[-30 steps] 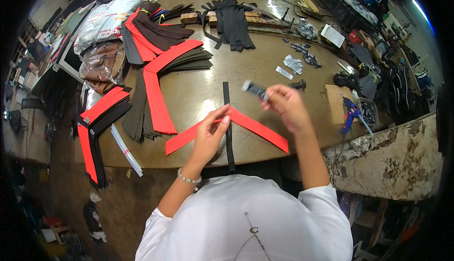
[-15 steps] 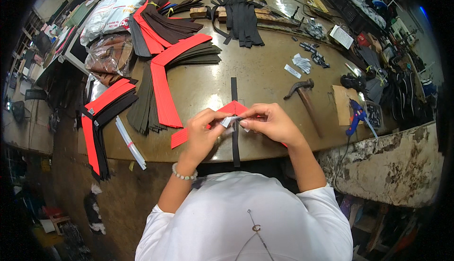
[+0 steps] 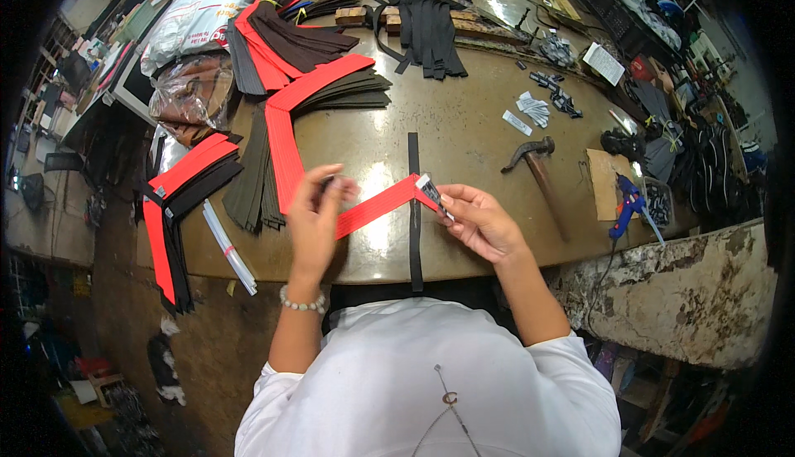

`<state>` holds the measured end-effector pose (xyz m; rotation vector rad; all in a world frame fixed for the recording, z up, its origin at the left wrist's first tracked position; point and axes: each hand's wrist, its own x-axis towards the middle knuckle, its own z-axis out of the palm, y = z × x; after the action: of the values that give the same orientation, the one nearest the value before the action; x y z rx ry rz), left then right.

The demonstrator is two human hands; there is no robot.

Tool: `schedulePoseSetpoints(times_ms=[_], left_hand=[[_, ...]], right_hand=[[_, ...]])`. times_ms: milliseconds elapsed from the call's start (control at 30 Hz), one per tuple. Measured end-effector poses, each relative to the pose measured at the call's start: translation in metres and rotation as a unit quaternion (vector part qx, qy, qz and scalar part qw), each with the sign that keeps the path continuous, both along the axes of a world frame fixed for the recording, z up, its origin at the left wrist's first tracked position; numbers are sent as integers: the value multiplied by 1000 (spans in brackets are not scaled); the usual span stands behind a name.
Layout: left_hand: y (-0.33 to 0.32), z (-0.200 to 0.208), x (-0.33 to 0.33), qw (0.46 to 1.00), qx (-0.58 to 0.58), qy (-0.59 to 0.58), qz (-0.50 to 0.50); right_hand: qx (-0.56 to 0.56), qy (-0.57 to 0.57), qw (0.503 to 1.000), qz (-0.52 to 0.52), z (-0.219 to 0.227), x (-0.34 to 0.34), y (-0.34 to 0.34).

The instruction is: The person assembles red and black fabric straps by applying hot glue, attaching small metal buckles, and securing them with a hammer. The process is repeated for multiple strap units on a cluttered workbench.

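Note:
My right hand (image 3: pixel 483 223) pinches a small white label (image 3: pixel 426 185) with a dark part along it, over the bend of a red V-shaped strip (image 3: pixel 377 206). My left hand (image 3: pixel 315 213) is raised above the strip's left arm, its fingers curled and partly smeared by motion. A small dark spot shows between them, too blurred to name. Beneath the red strip's bend, a narrow black strip (image 3: pixel 415 246) lies front to back on the table (image 3: pixel 364 262). The right arm of the red strip is mostly hidden by my right hand.
Bundles of red and dark V-shaped strips (image 3: pixel 284 142) lie to the left, beside a white rolled bundle (image 3: pixel 228 246). On the right are a hammer (image 3: pixel 542 180), white labels (image 3: pixel 532 109), small black pieces (image 3: pixel 556 93) and a blue glue gun (image 3: pixel 629 207). Black strips (image 3: pixel 431 35) lie farther back.
My hands have parted. The left has moved left and up, away from the bend; the right has shifted slightly right, with the label now in it alone.

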<state>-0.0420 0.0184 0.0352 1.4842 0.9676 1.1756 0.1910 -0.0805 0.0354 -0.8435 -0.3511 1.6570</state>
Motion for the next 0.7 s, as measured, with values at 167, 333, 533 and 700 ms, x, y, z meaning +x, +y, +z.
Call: schedulePoseSetpoints(times_ms=[167,333,533,700], left_hand=[[-41,-23,28,947,-203,-179,-175],[-46,-26,33,979,-70,-121,-149],[-44,-19,29,982,-116,-64,-134],[-48,-19,33,993,40,38,-105]], right_hand=[[2,147,989,3,-15,-32,1],[25,92,995,18,-19,-43,-6],[172,-209,963,-9,2,-34,-5],[150,-293,942,66,15,-21,4]])
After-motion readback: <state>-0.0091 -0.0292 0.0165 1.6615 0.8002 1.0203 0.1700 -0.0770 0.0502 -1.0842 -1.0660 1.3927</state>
